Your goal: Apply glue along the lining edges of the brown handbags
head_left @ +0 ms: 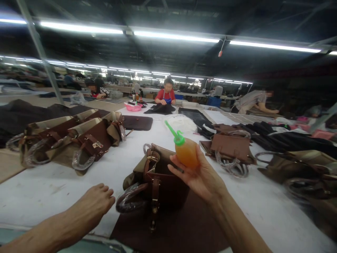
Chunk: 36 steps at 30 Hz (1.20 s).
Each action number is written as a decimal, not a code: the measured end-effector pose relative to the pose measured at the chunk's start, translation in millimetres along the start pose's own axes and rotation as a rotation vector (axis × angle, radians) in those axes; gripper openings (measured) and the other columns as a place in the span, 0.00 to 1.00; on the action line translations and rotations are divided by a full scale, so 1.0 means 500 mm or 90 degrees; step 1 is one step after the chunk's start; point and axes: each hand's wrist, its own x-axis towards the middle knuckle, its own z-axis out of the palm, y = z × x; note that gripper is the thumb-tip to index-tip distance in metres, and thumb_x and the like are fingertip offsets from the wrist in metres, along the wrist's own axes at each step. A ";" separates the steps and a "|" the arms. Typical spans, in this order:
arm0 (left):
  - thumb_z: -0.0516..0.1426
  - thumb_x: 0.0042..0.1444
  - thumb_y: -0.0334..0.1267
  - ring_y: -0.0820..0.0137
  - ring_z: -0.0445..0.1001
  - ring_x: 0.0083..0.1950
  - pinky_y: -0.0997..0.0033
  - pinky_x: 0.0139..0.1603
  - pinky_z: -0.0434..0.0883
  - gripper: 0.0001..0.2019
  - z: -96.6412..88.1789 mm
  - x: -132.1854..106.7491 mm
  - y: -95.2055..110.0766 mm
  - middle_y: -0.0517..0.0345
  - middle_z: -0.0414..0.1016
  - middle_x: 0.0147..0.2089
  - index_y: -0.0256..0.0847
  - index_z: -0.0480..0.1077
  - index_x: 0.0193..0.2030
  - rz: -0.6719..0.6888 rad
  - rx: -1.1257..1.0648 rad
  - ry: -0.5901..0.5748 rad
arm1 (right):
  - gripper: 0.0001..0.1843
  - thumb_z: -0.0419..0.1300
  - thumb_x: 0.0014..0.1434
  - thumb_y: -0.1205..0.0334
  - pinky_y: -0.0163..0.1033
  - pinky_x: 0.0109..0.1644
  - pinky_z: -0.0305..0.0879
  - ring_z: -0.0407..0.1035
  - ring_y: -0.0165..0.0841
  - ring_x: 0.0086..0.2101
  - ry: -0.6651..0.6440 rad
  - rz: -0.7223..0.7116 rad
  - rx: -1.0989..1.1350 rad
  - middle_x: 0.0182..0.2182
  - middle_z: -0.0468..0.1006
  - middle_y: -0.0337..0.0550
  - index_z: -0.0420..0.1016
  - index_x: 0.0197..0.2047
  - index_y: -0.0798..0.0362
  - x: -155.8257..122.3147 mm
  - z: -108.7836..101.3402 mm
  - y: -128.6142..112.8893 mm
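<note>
My right hand is raised over the table with its fingers wrapped round a small orange squeeze bottle that has a green cap and a long green nozzle pointing up and left. Just below and left of it stands a brown and tan handbag with plastic-wrapped handles, resting on a dark brown mat. My left hand lies knuckles-up on the white table to the left of the bag, fingers curled under, and nothing shows in it.
A row of similar bags lies at the left, more bags and dark leather pieces at the right. A white bundle and a pink basin sit farther back. A person in red and others work at the far end.
</note>
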 end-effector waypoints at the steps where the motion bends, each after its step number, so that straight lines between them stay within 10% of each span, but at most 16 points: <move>1: 0.49 0.48 0.25 0.68 0.71 0.30 0.66 0.37 0.67 0.11 -0.034 0.009 0.020 0.57 0.73 0.26 0.41 0.71 0.27 -0.026 -0.028 -0.014 | 0.18 0.59 0.57 0.50 0.60 0.51 0.58 0.70 0.44 0.39 0.014 -0.005 0.013 0.34 0.77 0.49 0.75 0.41 0.58 0.002 0.000 0.000; 6: 0.50 0.55 0.33 0.62 0.63 0.54 0.59 0.55 0.60 0.15 -0.152 0.110 0.136 0.50 0.67 0.54 0.41 0.63 0.50 0.070 -0.160 0.199 | 0.18 0.59 0.57 0.50 0.61 0.51 0.59 0.69 0.44 0.41 0.023 -0.021 0.033 0.34 0.77 0.50 0.76 0.38 0.58 -0.010 0.002 0.003; 11: 0.51 0.56 0.32 0.69 0.67 0.36 0.65 0.44 0.62 0.02 -0.116 0.188 0.158 0.60 0.73 0.34 0.40 0.65 0.34 0.085 -0.207 0.108 | 0.19 0.59 0.56 0.49 0.59 0.52 0.58 0.67 0.45 0.43 0.030 -0.015 0.033 0.33 0.76 0.52 0.76 0.37 0.59 -0.039 0.010 0.004; 22: 0.49 0.58 0.33 0.73 0.68 0.36 0.63 0.55 0.52 0.09 -0.116 0.121 0.131 0.63 0.72 0.30 0.42 0.66 0.29 0.155 -0.288 0.119 | 0.19 0.64 0.51 0.49 0.60 0.53 0.55 0.67 0.45 0.43 0.004 0.024 0.029 0.37 0.75 0.50 0.76 0.42 0.53 -0.076 0.029 0.021; 29: 0.51 0.56 0.46 0.71 0.67 0.32 0.72 0.31 0.61 0.10 -0.109 0.171 0.113 0.62 0.68 0.33 0.41 0.64 0.35 -0.231 -0.430 0.147 | 0.20 0.65 0.50 0.50 0.63 0.51 0.57 0.66 0.48 0.43 0.057 -0.005 0.050 0.38 0.75 0.52 0.75 0.42 0.56 -0.065 0.022 0.026; 36: 0.64 0.34 0.48 0.57 0.69 0.46 0.68 0.37 0.64 0.33 -0.113 0.252 0.083 0.47 0.63 0.50 0.37 0.58 0.46 -0.442 -0.302 0.003 | 0.22 0.65 0.51 0.51 0.63 0.51 0.59 0.67 0.48 0.43 0.055 -0.014 0.049 0.40 0.74 0.51 0.73 0.44 0.57 -0.068 0.015 0.020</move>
